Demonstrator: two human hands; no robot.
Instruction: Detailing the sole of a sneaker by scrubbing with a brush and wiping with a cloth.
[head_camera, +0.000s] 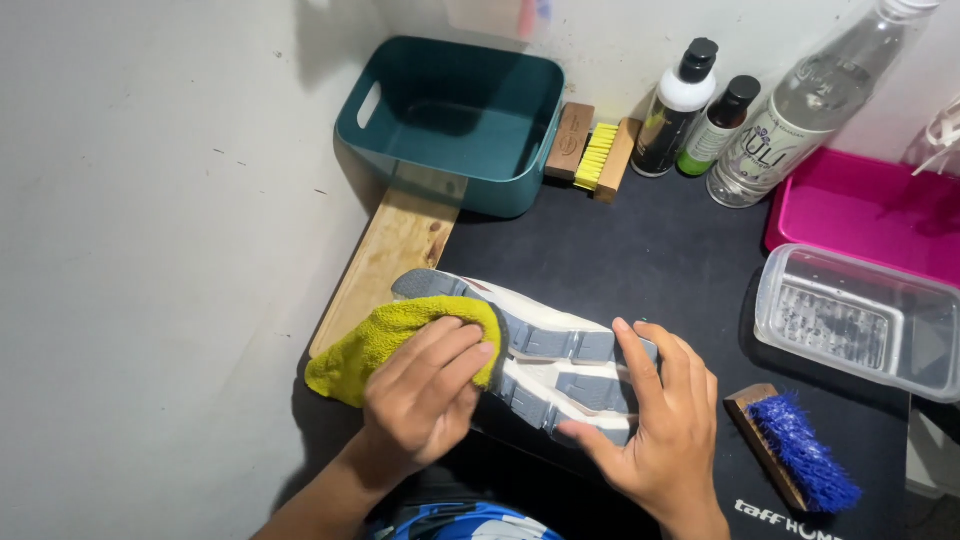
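Left hand: pressing a folded yellow-green cloth against the sole of a shoe, fingers closing over the cloth's top edge. Right hand: gripping the shoe's other end, thumb on the near side wall, fingers wrapping over the far edge.

Shoe: 1 light trainer, white upper, grey tread blocks, lying sole-up on the dark mat of the bench, just in front of the person. Long axis is running from upper left to lower right; which end is the toe I cannot tell. Judged light, flexible through the middle, stiffer at the sole's ends; the grooved rubber should be giving good grip, so holding 1 end across its width looks soundest.

Cloth: soft, limp, apparently plush, likely draping unless bunched.
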